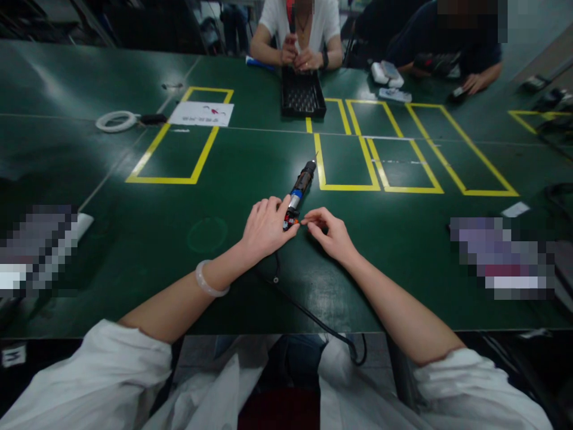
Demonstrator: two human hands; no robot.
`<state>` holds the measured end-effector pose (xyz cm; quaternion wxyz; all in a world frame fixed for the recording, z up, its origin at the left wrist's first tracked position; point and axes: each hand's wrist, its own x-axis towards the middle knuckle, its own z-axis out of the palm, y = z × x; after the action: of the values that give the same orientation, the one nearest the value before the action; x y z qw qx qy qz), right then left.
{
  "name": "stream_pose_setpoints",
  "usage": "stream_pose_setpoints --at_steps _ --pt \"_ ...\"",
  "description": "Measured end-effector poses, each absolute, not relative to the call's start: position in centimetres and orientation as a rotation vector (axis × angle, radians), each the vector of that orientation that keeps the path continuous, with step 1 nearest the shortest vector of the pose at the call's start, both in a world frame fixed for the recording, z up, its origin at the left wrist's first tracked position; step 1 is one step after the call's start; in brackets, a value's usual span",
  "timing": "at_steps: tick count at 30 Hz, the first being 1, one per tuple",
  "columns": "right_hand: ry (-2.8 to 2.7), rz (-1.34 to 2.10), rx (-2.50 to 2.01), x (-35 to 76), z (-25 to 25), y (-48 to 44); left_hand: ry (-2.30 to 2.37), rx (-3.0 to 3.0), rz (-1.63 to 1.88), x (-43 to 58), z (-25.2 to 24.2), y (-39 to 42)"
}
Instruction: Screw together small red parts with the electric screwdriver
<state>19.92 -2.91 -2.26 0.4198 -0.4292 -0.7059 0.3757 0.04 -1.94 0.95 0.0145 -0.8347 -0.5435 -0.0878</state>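
A corded electric screwdriver [302,181] lies slanted on the green table, its thin bit pointing away from me. It has a black front, a blue band and a silver section; small red and orange parts show at its rear end. Across the rear of the body rests my left hand [267,226], closed around it with the thumb along the near end. Close to the orange part, my right hand [330,235] has its thumb and fingertips drawn together. Whether anything is pinched there is too small to tell. From under my left hand a black cable [308,312] runs over the table's front edge.
Yellow tape rectangles [349,188] mark the table. A printed sheet [201,113] and a coiled white cable [117,122] lie at the far left. Opposite, a person handles something above a black tray [303,110]; another person sits at the right. Blurred items flank me.
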Motion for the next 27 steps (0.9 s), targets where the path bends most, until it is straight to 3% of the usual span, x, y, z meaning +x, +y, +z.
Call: stream_pose_setpoints --at_steps 27 --pt "-1.94 0.893 -1.124 20.5 -2.8 -2.2 -2.485 -1.848 0.119 -27.6 2.0 11.8"
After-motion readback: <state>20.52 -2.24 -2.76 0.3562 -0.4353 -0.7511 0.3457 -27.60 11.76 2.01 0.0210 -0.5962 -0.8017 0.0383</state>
